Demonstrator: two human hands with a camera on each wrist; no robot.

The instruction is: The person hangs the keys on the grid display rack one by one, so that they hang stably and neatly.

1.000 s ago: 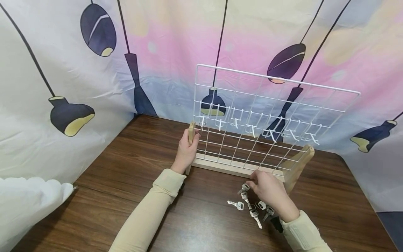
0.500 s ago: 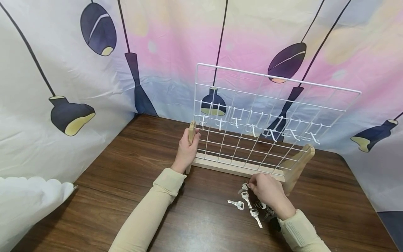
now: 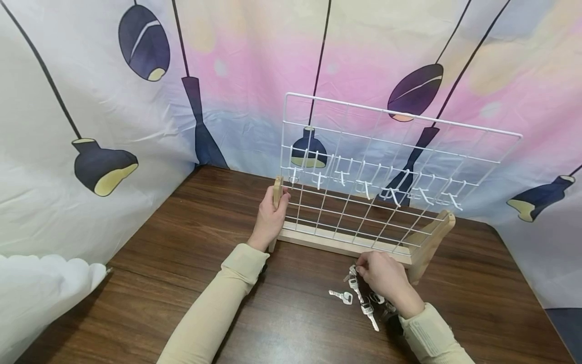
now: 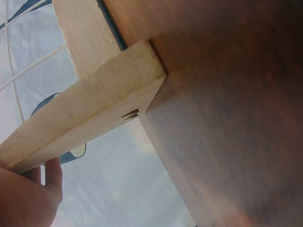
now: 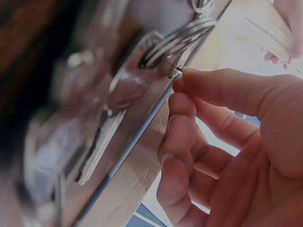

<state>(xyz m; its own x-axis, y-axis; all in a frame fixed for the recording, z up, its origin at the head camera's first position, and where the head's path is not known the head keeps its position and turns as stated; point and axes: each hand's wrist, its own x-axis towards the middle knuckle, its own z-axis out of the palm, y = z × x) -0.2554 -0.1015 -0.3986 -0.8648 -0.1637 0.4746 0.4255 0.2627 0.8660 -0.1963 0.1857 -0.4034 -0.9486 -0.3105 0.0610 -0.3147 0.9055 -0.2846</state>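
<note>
A white wire grid rack (image 3: 345,212) with several hooks stands on wooden side supports. My left hand (image 3: 268,215) grips its left wooden upright (image 3: 277,192), also seen as a pale wooden board (image 4: 94,99) in the left wrist view. My right hand (image 3: 386,278) is low in front of the rack's right part, beside a cluster of silver keys (image 3: 366,306). In the right wrist view, thumb and index finger (image 5: 222,90) pinch the thin metal edge of a key, close to a split ring (image 5: 182,40). One key (image 3: 341,297) lies apart to the left.
The rack's wooden base bar (image 3: 318,237) runs just behind the keys. A ring hangs on the leftmost hook (image 3: 293,177). The brown wooden table (image 3: 282,323) reaches printed curtains (image 3: 254,76) behind and at the left.
My right hand has drawn slightly down and toward me, its fingertips closing in on the top key of the cluster. My left hand keeps its grip on the upright.
</note>
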